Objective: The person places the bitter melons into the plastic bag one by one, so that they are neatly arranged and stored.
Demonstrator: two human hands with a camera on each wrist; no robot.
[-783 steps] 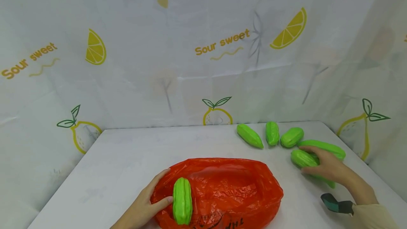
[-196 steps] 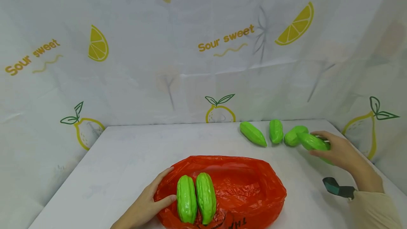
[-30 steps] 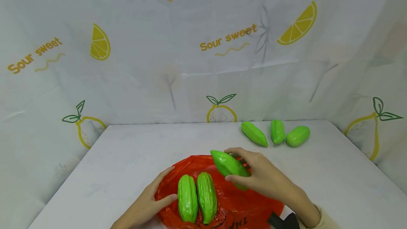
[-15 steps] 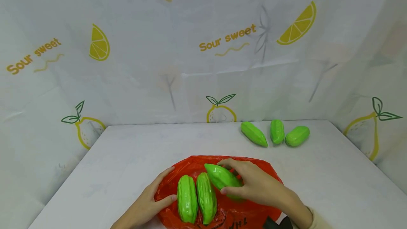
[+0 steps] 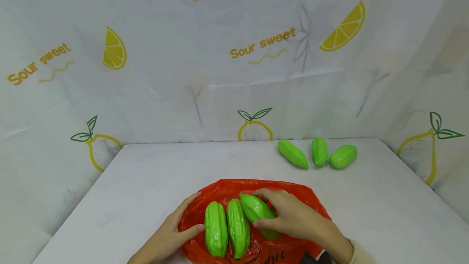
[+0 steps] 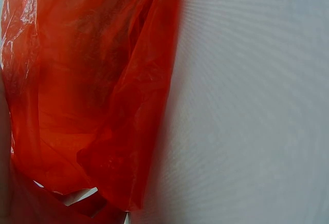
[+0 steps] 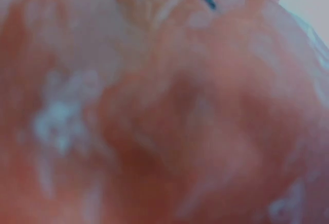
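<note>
A red plastic bag [image 5: 293,245] lies spread open at the table's near side. Its left rim is in my left hand [image 5: 170,229], thumb on the inner side and fingers along the outside. Two ribbed green bitter melons lie side by side in the bag: the left one [image 5: 215,229] by my left thumb, the other [image 5: 238,229] to its right. With my right hand [image 5: 293,217] I grip a third bitter melon [image 5: 256,209], pointed end toward the upper left, low inside the bag; my fingers cover part of it. Red plastic [image 7: 195,111] fills most of the right wrist view, blurred.
Toward the back right of the white table [image 5: 154,182] lie more bitter melons: a pointed one [image 5: 293,154], an upright-lying one [image 5: 320,152] and a slanted one [image 5: 342,157]. Behind the table hangs a lemon-print cloth [image 5: 176,93].
Earlier, my right hand took a bitter melon at the right, then carried it left over the bag; now it has come down beside the two inside. A second melon joined the first before that.
</note>
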